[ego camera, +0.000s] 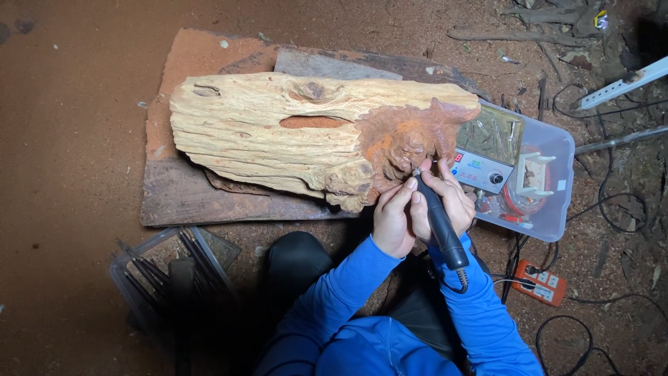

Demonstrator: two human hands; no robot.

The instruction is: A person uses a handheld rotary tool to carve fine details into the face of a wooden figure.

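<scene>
A big pale log (278, 136) lies across a flat board (209, 195) on the dusty red floor (69, 139), its long axis running from nine o'clock to three o'clock. At the three o'clock end the wood turns reddish brown, and a carved figure (407, 139) is taking shape there.

The person crouches at six o'clock of the log in blue sleeves. The right hand (452, 198) is wrapped round a black power carving tool (440, 223), gripped like a thick pen, with the tip touching the lower edge of the carving. The left hand (393, 216) sits just beside it at nine o'clock, fingers curled and pressed against the tool's front end, steadying it rather than gripping the wood. Both wrists are bent upward and both forearms run in from six o'clock, close together.

To my eye, doing this well means keeping that two-handed brace: light pressure, short strokes, and the bit kept at a shallow angle so it shaves and does not dig in. The cord trailing off the tool's back end should hang free of the elbows.

At three o'clock of the hands stands a clear plastic box (550, 216) holding a small control unit (480, 167). An orange power strip (541, 282) lies at four o'clock, and a tray of dark rods (174, 268) at eight o'clock.
</scene>
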